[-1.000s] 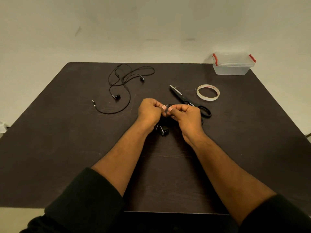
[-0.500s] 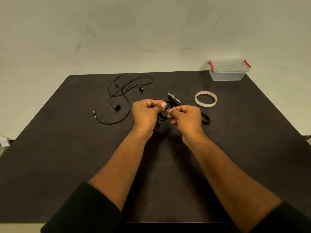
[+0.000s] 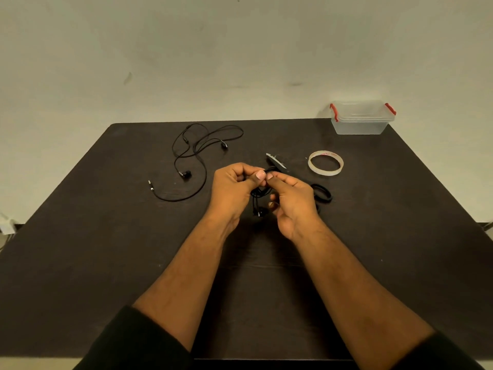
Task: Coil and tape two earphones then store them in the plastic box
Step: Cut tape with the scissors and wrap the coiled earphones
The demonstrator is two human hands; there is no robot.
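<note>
both hands pinch coiled earphone (image 3: 259, 194) at frame centre: left hand (image 3: 234, 186), right hand (image 3: 293, 198); tape roll (image 3: 325, 163) lies upper right, nearer right hand.

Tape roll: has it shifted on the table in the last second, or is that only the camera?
No. The tape roll keeps its place right of the scissors and in front of the box; only the view shifted.
</note>
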